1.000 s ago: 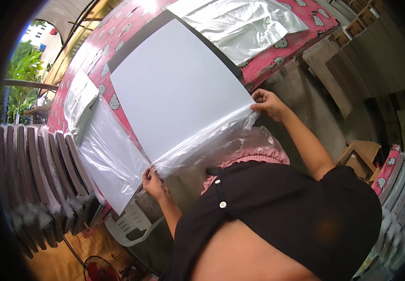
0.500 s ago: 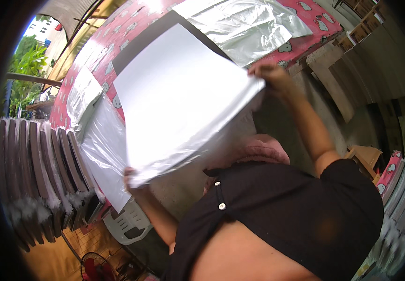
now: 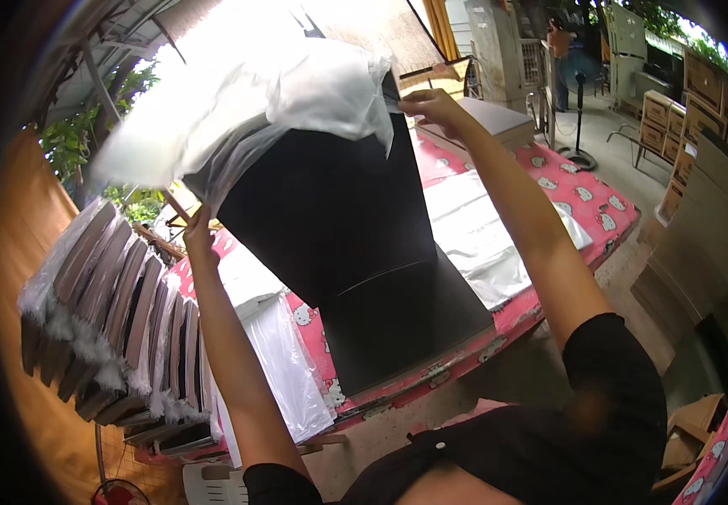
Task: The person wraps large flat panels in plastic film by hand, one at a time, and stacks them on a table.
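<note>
A large black sheet (image 3: 338, 210) stands raised and tilted over the table, its lower end meeting a flat dark board (image 3: 410, 320). Cloudy clear plastic (image 3: 322, 93) billows over its upper end. My left hand (image 3: 200, 234) is closed at the left edge, where plastic and sheet come together. At the upper right edge my right hand (image 3: 435, 109) pinches the sheet and plastic. Which layers lie between the fingers is partly hidden. Folded white plastic (image 3: 486, 244) lies on the table right of the board, and more plastic sheeting (image 3: 284, 370) hangs over the left side.
A pink patterned cloth (image 3: 583, 194) covers the table. Several plastic-wrapped dark panels (image 3: 120, 311) stand in a row at the left. A brown box-like stack (image 3: 494, 126) sits on the table's far end. Beyond are a fan (image 3: 580, 118), a person (image 3: 558, 63) and cartons (image 3: 663, 122).
Both hands have moved up and away from my body, raising the sheet. Its black face now shows instead of the white one, and the plastic billows at the far end.
</note>
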Motion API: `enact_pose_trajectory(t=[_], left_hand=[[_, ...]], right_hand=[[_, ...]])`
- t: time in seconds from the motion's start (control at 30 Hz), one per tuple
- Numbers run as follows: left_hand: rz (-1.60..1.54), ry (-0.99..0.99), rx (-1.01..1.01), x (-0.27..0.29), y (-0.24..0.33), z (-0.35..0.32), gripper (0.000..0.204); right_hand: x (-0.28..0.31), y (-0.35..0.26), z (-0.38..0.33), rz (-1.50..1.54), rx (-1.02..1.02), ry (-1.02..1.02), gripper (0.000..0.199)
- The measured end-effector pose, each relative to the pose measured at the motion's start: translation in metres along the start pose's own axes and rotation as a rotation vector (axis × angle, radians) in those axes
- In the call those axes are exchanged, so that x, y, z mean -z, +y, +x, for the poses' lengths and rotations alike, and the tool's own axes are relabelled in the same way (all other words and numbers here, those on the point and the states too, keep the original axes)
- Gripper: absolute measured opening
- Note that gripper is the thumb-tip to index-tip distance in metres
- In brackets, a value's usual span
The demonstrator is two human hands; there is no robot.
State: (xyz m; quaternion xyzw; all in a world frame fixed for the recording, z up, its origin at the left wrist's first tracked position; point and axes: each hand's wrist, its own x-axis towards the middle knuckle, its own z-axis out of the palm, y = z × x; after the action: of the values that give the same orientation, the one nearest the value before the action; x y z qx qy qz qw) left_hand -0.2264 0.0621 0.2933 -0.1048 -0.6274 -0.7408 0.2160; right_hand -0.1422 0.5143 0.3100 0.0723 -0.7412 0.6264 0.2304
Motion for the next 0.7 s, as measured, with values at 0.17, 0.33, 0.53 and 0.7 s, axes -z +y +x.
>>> enact_pose_trajectory(t=[0.17, 0.33, 0.53, 0.7], left_hand=[[-0.463, -0.095, -0.161, -0.033, -0.009, 0.004, 0.045], [-0.249, -0.045, -0.241, -0.006, -0.058, 0.018, 0.043], [-0.175, -0.074, -0.139, 0.004, -0.102, -0.002, 0.038], [0.133, -0.059, -0.053, 0.017, -0.147, -0.056, 0.037]], right_hand=[[-0.009, -0.001, 0.029, 0.139, 0.251, 0.125, 0.041], [-0.026, 0.029, 0.037, 0.046, 0.265, 0.133, 0.048], [-0.016, 0.071, 0.023, 0.135, 0.179, 0.087, 0.035], [-0.022, 0.135, -0.015, 0.071, 0.078, 0.082, 0.028]])
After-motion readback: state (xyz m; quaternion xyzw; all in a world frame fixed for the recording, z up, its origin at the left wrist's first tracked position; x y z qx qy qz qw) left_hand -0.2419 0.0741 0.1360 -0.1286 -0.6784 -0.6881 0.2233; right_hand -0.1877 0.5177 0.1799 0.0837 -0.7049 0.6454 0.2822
